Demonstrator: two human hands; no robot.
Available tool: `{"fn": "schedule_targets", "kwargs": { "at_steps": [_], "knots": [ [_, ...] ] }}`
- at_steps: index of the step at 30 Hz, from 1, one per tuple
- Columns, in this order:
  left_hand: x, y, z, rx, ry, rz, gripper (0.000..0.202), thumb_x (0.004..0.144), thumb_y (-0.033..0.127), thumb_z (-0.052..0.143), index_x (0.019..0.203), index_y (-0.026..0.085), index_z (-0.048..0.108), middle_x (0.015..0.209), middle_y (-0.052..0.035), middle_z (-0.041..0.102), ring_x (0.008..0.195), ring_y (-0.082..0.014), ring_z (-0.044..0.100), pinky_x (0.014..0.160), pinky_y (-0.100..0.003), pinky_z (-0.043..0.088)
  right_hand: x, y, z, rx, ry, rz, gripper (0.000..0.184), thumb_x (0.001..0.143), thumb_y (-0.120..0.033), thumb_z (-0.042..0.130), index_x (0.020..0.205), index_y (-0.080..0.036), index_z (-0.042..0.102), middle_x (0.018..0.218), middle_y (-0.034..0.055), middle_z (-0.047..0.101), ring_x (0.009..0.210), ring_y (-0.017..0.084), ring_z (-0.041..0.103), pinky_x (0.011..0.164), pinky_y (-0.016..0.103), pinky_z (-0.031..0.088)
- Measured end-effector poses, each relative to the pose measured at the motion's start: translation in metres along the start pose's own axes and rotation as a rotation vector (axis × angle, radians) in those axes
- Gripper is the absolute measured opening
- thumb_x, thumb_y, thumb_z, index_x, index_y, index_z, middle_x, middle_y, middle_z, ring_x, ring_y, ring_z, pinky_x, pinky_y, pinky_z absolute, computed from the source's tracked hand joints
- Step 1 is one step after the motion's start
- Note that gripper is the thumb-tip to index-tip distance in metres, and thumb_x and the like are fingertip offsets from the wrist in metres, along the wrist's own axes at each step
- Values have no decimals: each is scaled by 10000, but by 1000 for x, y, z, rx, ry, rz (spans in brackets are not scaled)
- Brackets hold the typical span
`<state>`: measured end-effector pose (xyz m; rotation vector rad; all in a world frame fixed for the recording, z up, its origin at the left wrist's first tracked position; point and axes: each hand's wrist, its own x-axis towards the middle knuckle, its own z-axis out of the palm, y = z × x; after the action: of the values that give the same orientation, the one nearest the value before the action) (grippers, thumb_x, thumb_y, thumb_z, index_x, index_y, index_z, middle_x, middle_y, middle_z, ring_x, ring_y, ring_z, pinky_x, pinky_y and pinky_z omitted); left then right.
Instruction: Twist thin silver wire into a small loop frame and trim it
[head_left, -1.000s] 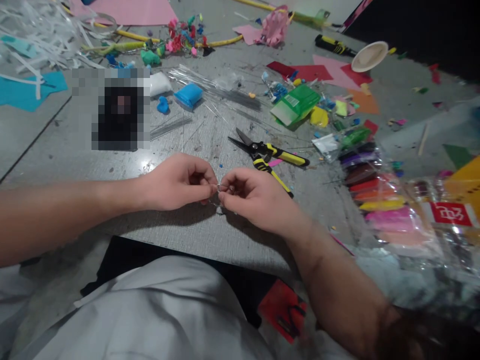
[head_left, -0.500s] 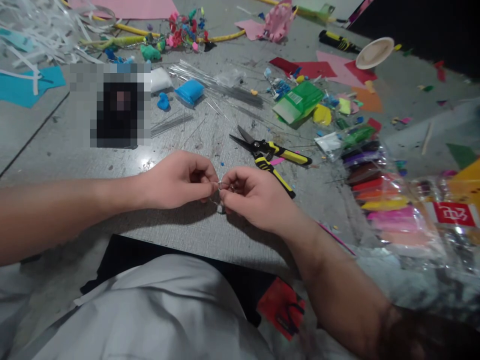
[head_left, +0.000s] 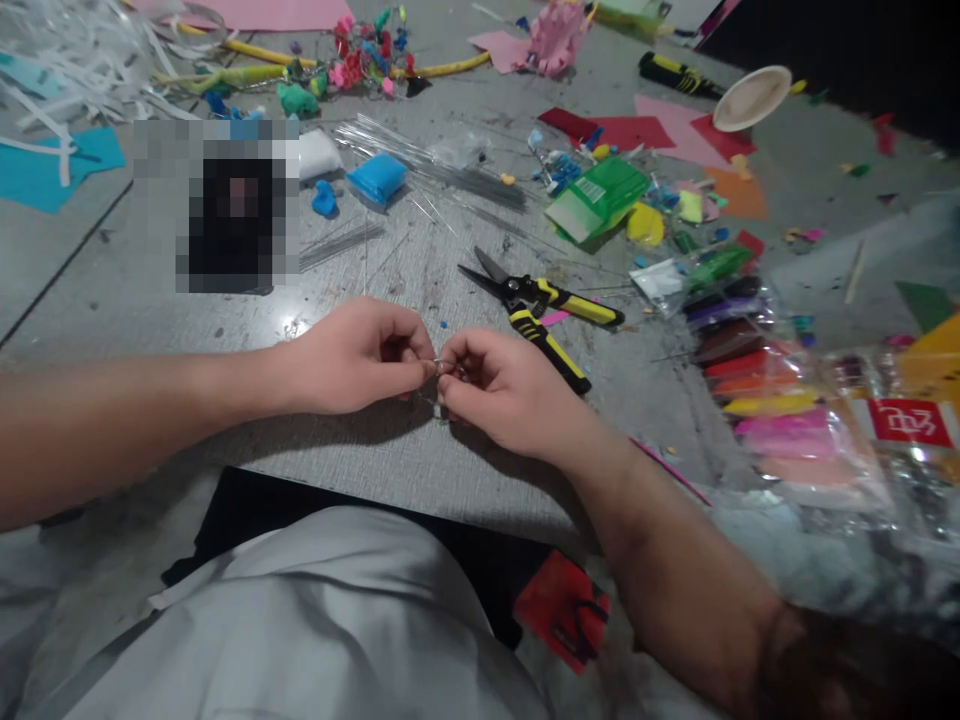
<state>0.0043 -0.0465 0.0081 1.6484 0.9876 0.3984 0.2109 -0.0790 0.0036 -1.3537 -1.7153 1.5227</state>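
Observation:
My left hand [head_left: 358, 357] and my right hand [head_left: 506, 392] meet fingertip to fingertip just above the grey table [head_left: 150, 310], both closed in a pinch on a short piece of thin metal wire [head_left: 442, 367]. The wire is tiny and mostly hidden by the fingers. Yellow-and-black snips [head_left: 540, 300] lie open just beyond my right hand.
A bundle of thin wires [head_left: 435, 170] and blue clay pieces [head_left: 377, 180] lie farther back. A green box [head_left: 596, 198], coloured paper scraps and a paper cup [head_left: 750, 97] sit at the back right. A plastic pack of coloured clay strips [head_left: 772, 400] is at the right. A blurred dark patch [head_left: 232, 215] is at the left.
Both hands have stayed together on the wire, with only small finger shifts. The view has tilted slightly.

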Motion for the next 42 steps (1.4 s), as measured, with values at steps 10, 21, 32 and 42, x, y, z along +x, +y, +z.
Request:
{"fn": "schedule_targets", "kwargs": {
  "at_steps": [10,21,32,42],
  "knots": [
    [-2,1,0,107,15,37,60,810,228,677,780,177,688,637,14,666,593,-114,599,532,-222,391,3,-2,-2,80,-86,130,60,757,-164,600,775,-206,561,634,-32,618,537,99,518,506,235,377],
    [0,0,-1,78,0,16,41,798,215,691,788,176,697,630,15,643,566,-104,546,514,-223,368,-4,-7,-3,-52,-101,45,72,918,-219,588,864,-216,540,714,-16,650,600,114,517,545,252,362],
    [1,-5,-4,-64,-40,17,86,817,254,701,812,170,682,658,-23,680,606,-128,611,538,-233,438,1,-2,0,62,-8,27,160,881,-302,714,849,-207,590,646,-54,570,559,111,499,554,273,392],
    [3,-4,-2,-72,6,-37,56,782,221,713,813,175,705,665,-11,699,601,-118,621,531,-214,425,-3,-7,-4,-237,143,-151,121,900,-281,709,866,-166,723,804,32,727,737,161,625,681,294,467]
  ]
}}
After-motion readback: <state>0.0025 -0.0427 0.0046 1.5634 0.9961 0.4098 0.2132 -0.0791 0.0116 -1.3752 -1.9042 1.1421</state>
